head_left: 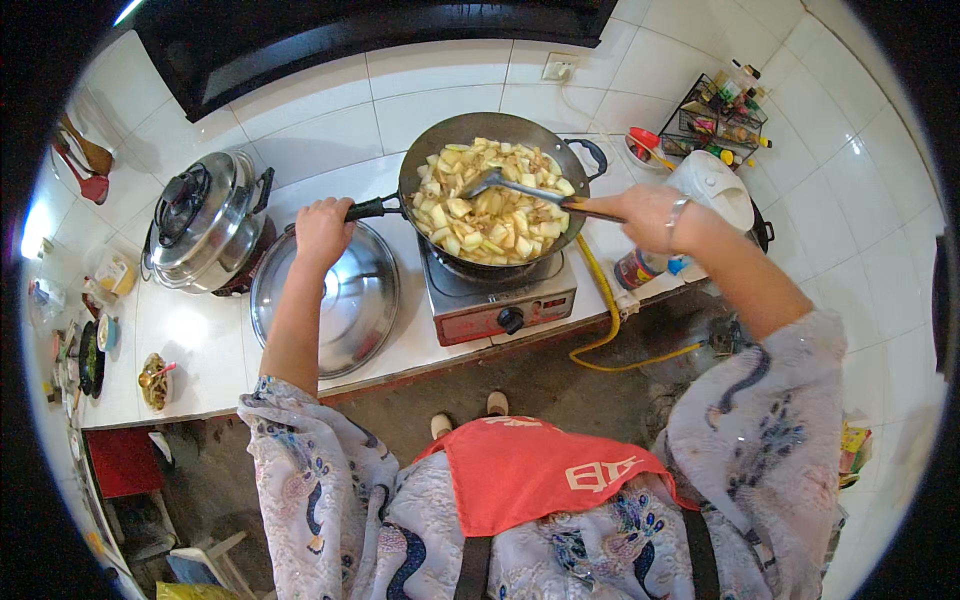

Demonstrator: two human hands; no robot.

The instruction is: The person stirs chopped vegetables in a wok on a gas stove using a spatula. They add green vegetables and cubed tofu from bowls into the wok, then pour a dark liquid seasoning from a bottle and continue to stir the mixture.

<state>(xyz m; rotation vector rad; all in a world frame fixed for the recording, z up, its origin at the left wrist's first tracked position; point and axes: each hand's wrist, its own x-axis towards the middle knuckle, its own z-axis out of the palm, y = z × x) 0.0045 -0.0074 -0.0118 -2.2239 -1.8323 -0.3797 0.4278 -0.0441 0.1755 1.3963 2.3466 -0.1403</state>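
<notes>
The person is wearing a red apron (540, 470) and is standing at a white counter (205, 340), both shoes (441, 425) pointing toward it. A metal lid (362, 310) is lying on the counter beneath the left forearm. To its right a gas stove (500, 310) is sitting near the counter's front edge, its dark knob facing the person. A yellow hose (607, 300) is curving down past the stove's right side, and a can (632, 270) is standing just beyond the hose. The left hand (325, 230) is gripping the wok's black handle, fingers closed around it. The right hand (655, 215) is gripping the spatula (530, 190) by its wooden handle; the metal head is resting among pale chunks (470, 220) of food. The wok (520, 130) is sitting on the stove and is holding a broad heap of these chunks. Left of the wok, a lidded steel pot (205, 235) is standing on the counter. Farther right, a white appliance (715, 190) is standing in front of a bottle rack (715, 120). Behind the wok, white tiles (430, 80) are covering the wall.
</notes>
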